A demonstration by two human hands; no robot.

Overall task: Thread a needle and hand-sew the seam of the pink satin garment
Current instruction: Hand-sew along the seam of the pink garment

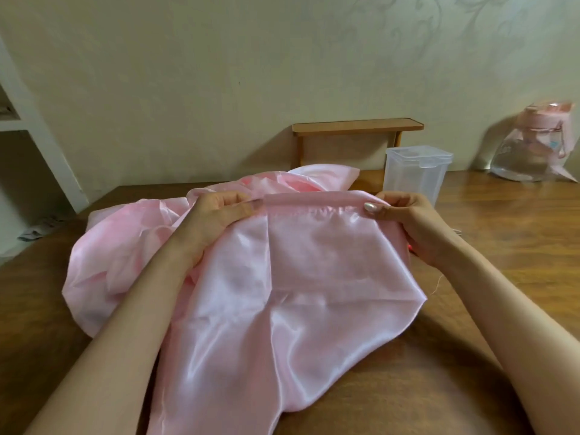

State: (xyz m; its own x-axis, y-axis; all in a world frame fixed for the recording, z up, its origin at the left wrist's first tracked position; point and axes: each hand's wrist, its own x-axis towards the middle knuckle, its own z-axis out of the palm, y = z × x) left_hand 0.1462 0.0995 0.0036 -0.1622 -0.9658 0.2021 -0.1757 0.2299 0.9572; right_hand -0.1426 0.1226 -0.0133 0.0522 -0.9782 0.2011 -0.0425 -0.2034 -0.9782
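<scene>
While the pink satin garment (pixel 282 277) lies spread over the wooden table (pixel 486 233), both hands hold its folded upper edge stretched between them. The left hand (pixel 219 211) pinches the fabric at one end of the gathered seam (pixel 314 210), fingers curled round it; the right hand (pixel 405 221) grips the other end, thumb pressed on top. A loose thread (pixel 437 282) trails near the right wrist. Behind the cloth stand a clear plastic box (pixel 417 171), a small wooden shelf (pixel 357 125), and a pink-lidded water bottle (pixel 533 146).
</scene>
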